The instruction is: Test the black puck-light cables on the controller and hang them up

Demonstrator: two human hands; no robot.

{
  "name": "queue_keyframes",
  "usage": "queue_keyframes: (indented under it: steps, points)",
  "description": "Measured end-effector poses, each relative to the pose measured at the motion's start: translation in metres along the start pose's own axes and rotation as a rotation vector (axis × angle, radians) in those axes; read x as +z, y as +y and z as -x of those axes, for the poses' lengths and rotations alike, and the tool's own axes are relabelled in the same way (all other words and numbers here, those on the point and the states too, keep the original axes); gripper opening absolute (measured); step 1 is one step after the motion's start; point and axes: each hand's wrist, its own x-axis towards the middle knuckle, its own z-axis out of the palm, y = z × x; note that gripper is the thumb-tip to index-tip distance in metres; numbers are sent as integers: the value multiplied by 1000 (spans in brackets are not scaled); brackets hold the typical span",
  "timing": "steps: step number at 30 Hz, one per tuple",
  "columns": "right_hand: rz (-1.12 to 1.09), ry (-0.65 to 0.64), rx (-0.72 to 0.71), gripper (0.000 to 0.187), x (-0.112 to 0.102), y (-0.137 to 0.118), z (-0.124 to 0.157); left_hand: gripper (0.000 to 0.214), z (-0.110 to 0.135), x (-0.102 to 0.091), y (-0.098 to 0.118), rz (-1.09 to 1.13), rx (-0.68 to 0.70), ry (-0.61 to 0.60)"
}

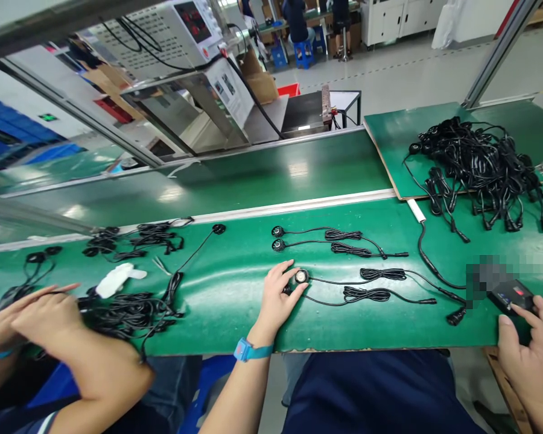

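Note:
My left hand (279, 294) pinches a round black cable head (301, 276) with a light-coloured face. A second dark head beside it is mostly hidden by my fingers. From these heads two black cables run right, each with a bundled coil (382, 274). At the right, my right hand (531, 346) grips a small black box (511, 296) with a red indicator, index finger on its top and thumb at its near side. A black lead (428, 262) runs toward the box; blurring hides part of that area. One coiled cable's end meets the lead's connectors (456, 316).
Two more coiled cables (346, 235) lie just beyond my left hand. A big heap of cables (475, 157) covers a raised green board (384, 135) at back right. At left, a co-worker's hands (45, 313) are among cable bundles (127, 313) and a white glove-like item (116, 280).

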Motion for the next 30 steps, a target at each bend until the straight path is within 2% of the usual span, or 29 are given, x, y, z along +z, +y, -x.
queue_keyframes:
  steps: [20,25,30]
  points:
    - [24,-13,19,42,-1,-3,1,35,0,-1,2,-3,15,6]
    - [44,-3,15,44,0,-4,0,44,1,-2,8,-23,20,27]
    - [40,-2,23,45,2,-2,0,15,-6,-2,15,-1,54,29]
